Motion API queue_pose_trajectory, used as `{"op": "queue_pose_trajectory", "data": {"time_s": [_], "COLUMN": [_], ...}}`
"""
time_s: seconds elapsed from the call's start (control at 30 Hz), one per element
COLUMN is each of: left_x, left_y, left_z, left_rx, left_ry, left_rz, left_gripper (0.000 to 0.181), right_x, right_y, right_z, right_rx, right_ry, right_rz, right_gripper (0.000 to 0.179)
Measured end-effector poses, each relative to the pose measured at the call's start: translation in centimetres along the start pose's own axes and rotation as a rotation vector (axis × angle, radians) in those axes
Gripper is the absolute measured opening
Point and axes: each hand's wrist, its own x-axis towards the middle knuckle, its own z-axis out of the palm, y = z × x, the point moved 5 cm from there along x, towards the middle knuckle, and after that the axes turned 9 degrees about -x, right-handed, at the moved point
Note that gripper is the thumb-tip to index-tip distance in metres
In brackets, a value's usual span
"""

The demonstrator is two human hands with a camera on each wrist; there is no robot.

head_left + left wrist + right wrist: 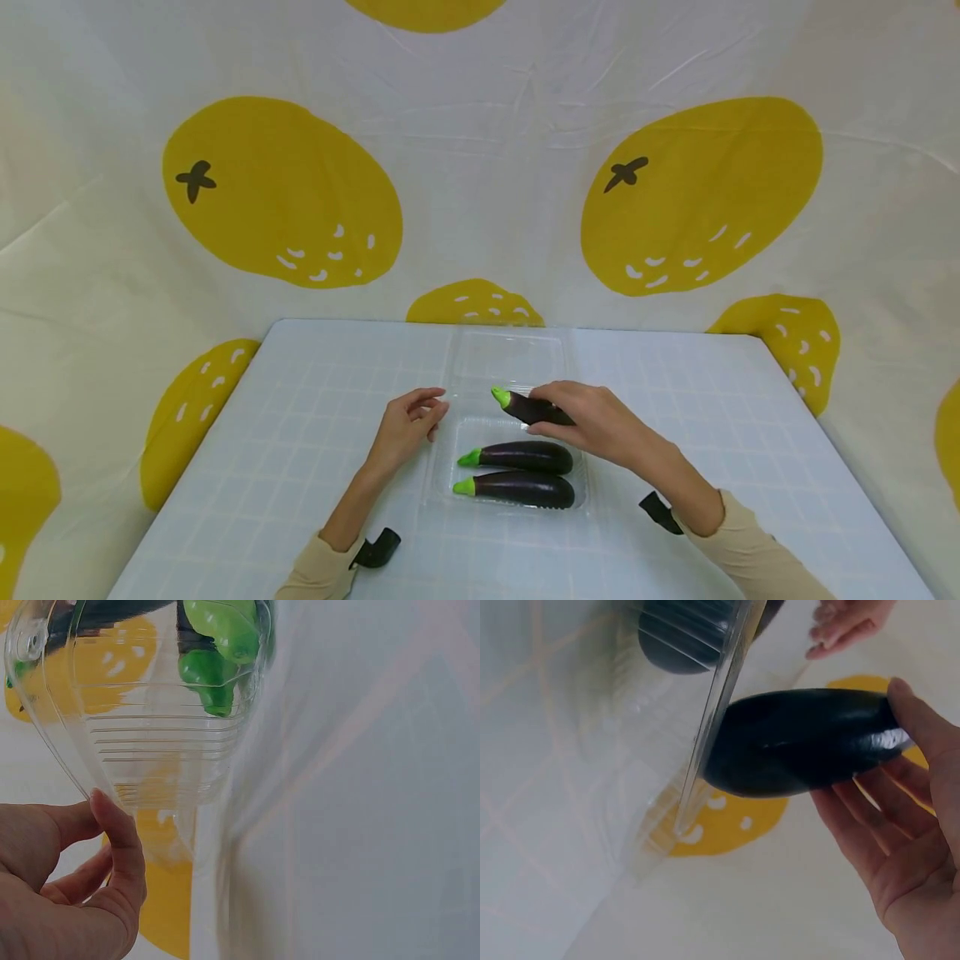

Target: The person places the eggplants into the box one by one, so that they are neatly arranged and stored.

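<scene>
My right hand [592,417] grips a dark purple eggplant [528,408] with a bright green stem, thumb on one side and fingers on the other. It is held above the back part of a clear plastic clamshell container [442,492]. Two more eggplants, a rear one [528,456] and a front one [525,488], lie side by side in the container, stems to the left. My left hand [405,429] is at the container's left edge, fingers loosely bent. In the left wrist view, its fingertips [101,802] appear at the clear rim; whether they touch it is unclear.
The container's clear lid [510,354] lies folded back toward the table's far edge. A pale checked cloth covers the table [330,375]. Behind it hangs a white curtain [487,167] printed with yellow fruit. Dark straps [377,548] show near both wrists.
</scene>
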Motion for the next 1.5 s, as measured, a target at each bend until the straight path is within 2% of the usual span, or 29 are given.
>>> {"op": "queue_pose_trajectory", "data": {"time_s": [0.23, 0.6, 0.87, 1.17, 1.3, 1.5], "left_x": [0.1, 0.1, 0.0, 0.0, 0.0, -1.4], "left_y": [0.0, 0.0, 0.0, 0.1, 0.2, 3.3], "left_z": [0.0, 0.2, 0.0, -0.1, -0.1, 0.4], "left_rx": [-0.006, -0.006, -0.020, -0.004, 0.001, -0.013], "left_ry": [0.000, 0.024, 0.002, -0.004, 0.008, 0.014], "left_rz": [0.003, -0.013, 0.010, 0.012, -0.002, 0.003], "left_gripper": [0.033, 0.032, 0.032, 0.033, 0.033, 0.029], "right_x": [0.4, 0.8, 1.1, 1.4, 1.5, 1.6], "right_y": [-0.3, -0.2, -0.2, -0.1, 0.1, 0.1], "right_z": [1.3, 3.0, 4.0, 4.8, 5.1, 5.7], "right_rx": [-0.015, -0.079, -0.137, -0.121, -0.098, -0.067], "right_ry": [0.003, -0.010, -0.021, -0.011, -0.032, -0.094], "right_rz": [-0.053, -0.071, -0.079, -0.098, -0.070, -0.033], "right_gripper": [0.039, 0.037, 0.037, 0.034, 0.034, 0.031]}}
